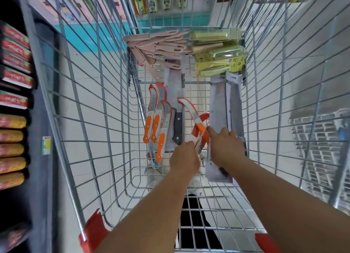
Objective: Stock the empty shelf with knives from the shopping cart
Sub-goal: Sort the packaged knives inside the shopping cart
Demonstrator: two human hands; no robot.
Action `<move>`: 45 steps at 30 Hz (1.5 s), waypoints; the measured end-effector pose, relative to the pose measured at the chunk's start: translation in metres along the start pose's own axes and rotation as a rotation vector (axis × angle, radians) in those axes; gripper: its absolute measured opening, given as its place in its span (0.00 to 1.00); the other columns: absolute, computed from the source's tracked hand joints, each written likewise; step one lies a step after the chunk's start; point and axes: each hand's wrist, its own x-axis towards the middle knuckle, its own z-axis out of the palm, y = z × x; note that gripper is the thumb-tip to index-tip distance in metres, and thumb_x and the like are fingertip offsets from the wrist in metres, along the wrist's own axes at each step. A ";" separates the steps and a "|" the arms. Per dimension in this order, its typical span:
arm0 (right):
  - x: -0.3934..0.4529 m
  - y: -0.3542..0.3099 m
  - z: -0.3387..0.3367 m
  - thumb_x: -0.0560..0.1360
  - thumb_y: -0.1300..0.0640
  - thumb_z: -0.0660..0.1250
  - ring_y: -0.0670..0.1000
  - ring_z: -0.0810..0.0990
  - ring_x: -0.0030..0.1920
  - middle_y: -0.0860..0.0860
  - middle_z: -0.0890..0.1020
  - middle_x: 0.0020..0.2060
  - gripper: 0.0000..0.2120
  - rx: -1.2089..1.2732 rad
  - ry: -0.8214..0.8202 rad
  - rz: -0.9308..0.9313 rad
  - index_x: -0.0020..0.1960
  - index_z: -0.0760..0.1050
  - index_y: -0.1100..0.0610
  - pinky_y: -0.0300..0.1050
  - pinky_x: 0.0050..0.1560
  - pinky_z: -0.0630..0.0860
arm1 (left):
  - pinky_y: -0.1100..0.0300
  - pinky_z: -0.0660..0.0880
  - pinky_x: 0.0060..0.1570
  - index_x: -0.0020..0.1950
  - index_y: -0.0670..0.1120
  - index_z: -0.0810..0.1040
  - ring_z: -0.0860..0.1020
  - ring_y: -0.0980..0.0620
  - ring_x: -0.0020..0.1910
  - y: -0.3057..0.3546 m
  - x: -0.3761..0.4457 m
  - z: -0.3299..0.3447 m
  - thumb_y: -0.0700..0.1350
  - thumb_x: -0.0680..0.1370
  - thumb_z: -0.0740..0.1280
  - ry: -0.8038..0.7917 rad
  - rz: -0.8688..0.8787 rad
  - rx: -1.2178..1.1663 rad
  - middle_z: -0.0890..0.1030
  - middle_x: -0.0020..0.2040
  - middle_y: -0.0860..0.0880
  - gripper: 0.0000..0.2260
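We're reaching into the silver wire shopping cart; our right hand and left hand are both pinching one orange-handled carded knife. Loose neighbours could snag and spill.

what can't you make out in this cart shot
Head view, all of it:
- Left hand: its grip faces away, so what it pinches is unclear.
- Orange knife: handle end hidden behind the right hand.
- Grey packs: near ends covered by the right forearm.
- Green packs: print too small to read.
- Left shelf boxes: blurred.
- The empty shelf: not seen.
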 end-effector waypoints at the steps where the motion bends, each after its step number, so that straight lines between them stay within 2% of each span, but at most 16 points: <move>1: 0.003 0.000 -0.001 0.75 0.57 0.65 0.60 0.70 0.62 0.58 0.70 0.59 0.32 0.011 0.000 0.004 0.74 0.53 0.48 0.54 0.59 0.71 | 0.54 0.72 0.43 0.56 0.44 0.75 0.78 0.44 0.50 0.000 0.001 0.002 0.41 0.79 0.62 0.018 -0.013 0.000 0.79 0.50 0.44 0.07; 8: 0.013 0.001 0.007 0.78 0.47 0.60 0.58 0.74 0.56 0.56 0.74 0.54 0.18 0.105 0.143 0.034 0.67 0.65 0.49 0.51 0.52 0.71 | 0.51 0.76 0.46 0.59 0.46 0.71 0.76 0.46 0.53 0.001 0.005 0.015 0.48 0.75 0.69 0.049 -0.035 0.066 0.77 0.52 0.46 0.15; 12: 0.016 0.000 0.013 0.78 0.41 0.58 0.58 0.73 0.56 0.55 0.74 0.54 0.20 0.146 0.175 0.061 0.66 0.68 0.48 0.50 0.53 0.70 | 0.54 0.74 0.43 0.59 0.46 0.69 0.77 0.45 0.53 -0.005 0.007 0.017 0.43 0.77 0.65 0.107 -0.031 0.074 0.76 0.53 0.46 0.12; 18: 0.018 -0.011 0.013 0.77 0.45 0.60 0.57 0.70 0.60 0.54 0.73 0.57 0.19 0.163 0.181 0.086 0.67 0.69 0.47 0.51 0.60 0.65 | 0.54 0.74 0.42 0.56 0.46 0.70 0.81 0.43 0.47 -0.028 0.014 -0.004 0.48 0.78 0.63 0.162 -0.247 -0.005 0.79 0.51 0.46 0.09; 21: 0.018 -0.020 0.014 0.78 0.45 0.59 0.56 0.68 0.61 0.54 0.71 0.58 0.20 0.193 0.145 0.049 0.69 0.69 0.46 0.51 0.61 0.64 | 0.53 0.76 0.44 0.55 0.45 0.73 0.81 0.43 0.48 -0.029 0.012 -0.009 0.49 0.78 0.63 0.161 -0.269 -0.025 0.80 0.50 0.46 0.10; 23: 0.016 -0.025 0.014 0.79 0.46 0.58 0.56 0.68 0.61 0.53 0.70 0.58 0.19 0.191 0.134 0.045 0.69 0.68 0.47 0.50 0.61 0.64 | 0.55 0.74 0.43 0.53 0.43 0.74 0.79 0.43 0.47 -0.030 0.013 -0.015 0.50 0.79 0.63 0.149 -0.259 -0.102 0.80 0.47 0.46 0.10; 26: 0.013 -0.029 0.010 0.79 0.48 0.56 0.56 0.69 0.61 0.53 0.71 0.59 0.18 0.221 0.126 0.076 0.67 0.70 0.48 0.50 0.61 0.64 | 0.59 0.71 0.34 0.46 0.43 0.74 0.77 0.46 0.39 -0.029 0.015 -0.031 0.51 0.79 0.64 0.115 -0.241 -0.298 0.77 0.38 0.49 0.12; 29: 0.015 -0.032 0.005 0.79 0.47 0.54 0.56 0.73 0.59 0.53 0.75 0.57 0.17 0.253 0.040 0.115 0.63 0.74 0.48 0.50 0.60 0.66 | 0.59 0.69 0.31 0.47 0.46 0.75 0.77 0.48 0.36 -0.025 0.019 -0.058 0.49 0.79 0.63 0.192 -0.149 -0.454 0.76 0.35 0.51 0.07; 31: 0.016 -0.035 0.002 0.79 0.47 0.52 0.56 0.76 0.53 0.52 0.80 0.52 0.17 0.315 0.004 0.154 0.57 0.77 0.49 0.48 0.56 0.68 | 0.61 0.65 0.31 0.45 0.47 0.73 0.73 0.51 0.34 -0.023 0.026 -0.077 0.47 0.80 0.60 0.218 -0.133 -0.556 0.74 0.34 0.51 0.07; 33: 0.016 -0.039 -0.006 0.79 0.47 0.53 0.54 0.77 0.46 0.52 0.81 0.46 0.16 0.470 0.010 0.158 0.49 0.77 0.51 0.45 0.49 0.69 | 0.62 0.68 0.34 0.44 0.40 0.74 0.72 0.50 0.31 -0.022 0.034 -0.090 0.45 0.79 0.60 0.174 -0.180 -0.792 0.73 0.32 0.49 0.10; 35: 0.013 -0.049 -0.021 0.80 0.50 0.55 0.52 0.74 0.40 0.50 0.78 0.36 0.15 0.707 0.047 0.103 0.39 0.73 0.53 0.44 0.41 0.66 | 0.56 0.69 0.36 0.43 0.39 0.76 0.72 0.48 0.29 -0.018 0.039 -0.098 0.45 0.77 0.60 0.123 -0.243 -1.014 0.73 0.29 0.48 0.11; 36: 0.010 -0.057 -0.030 0.80 0.51 0.56 0.52 0.74 0.37 0.49 0.76 0.33 0.15 0.833 0.064 0.068 0.36 0.72 0.52 0.45 0.39 0.67 | 0.54 0.69 0.35 0.43 0.40 0.76 0.71 0.48 0.29 -0.016 0.039 -0.101 0.46 0.77 0.59 0.103 -0.265 -1.031 0.73 0.29 0.47 0.11; 38: 0.006 -0.071 -0.047 0.79 0.50 0.58 0.53 0.78 0.38 0.50 0.80 0.34 0.14 1.027 0.091 -0.006 0.38 0.76 0.53 0.47 0.42 0.73 | 0.52 0.70 0.36 0.43 0.42 0.77 0.72 0.48 0.32 -0.010 0.040 -0.107 0.48 0.78 0.58 0.068 -0.282 -1.025 0.74 0.33 0.47 0.13; 40: 0.007 -0.081 -0.059 0.79 0.48 0.60 0.54 0.80 0.38 0.53 0.82 0.35 0.15 1.136 0.089 -0.035 0.43 0.80 0.56 0.49 0.45 0.76 | 0.56 0.72 0.36 0.41 0.45 0.77 0.74 0.50 0.35 -0.006 0.043 -0.112 0.48 0.80 0.57 0.045 -0.268 -1.084 0.76 0.35 0.47 0.14; 43: 0.016 -0.087 -0.068 0.78 0.51 0.64 0.48 0.79 0.37 0.50 0.83 0.38 0.11 1.179 0.138 -0.061 0.47 0.82 0.56 0.44 0.44 0.75 | 0.57 0.73 0.40 0.41 0.47 0.76 0.77 0.48 0.38 -0.003 0.053 -0.116 0.48 0.82 0.56 0.032 -0.247 -1.177 0.79 0.39 0.45 0.14; 45: 0.023 -0.088 -0.072 0.78 0.53 0.64 0.46 0.76 0.34 0.52 0.83 0.36 0.12 1.161 0.203 -0.053 0.44 0.82 0.58 0.39 0.38 0.71 | 0.58 0.73 0.37 0.42 0.47 0.76 0.76 0.50 0.36 0.000 0.058 -0.120 0.46 0.82 0.56 0.029 -0.223 -1.198 0.78 0.39 0.46 0.12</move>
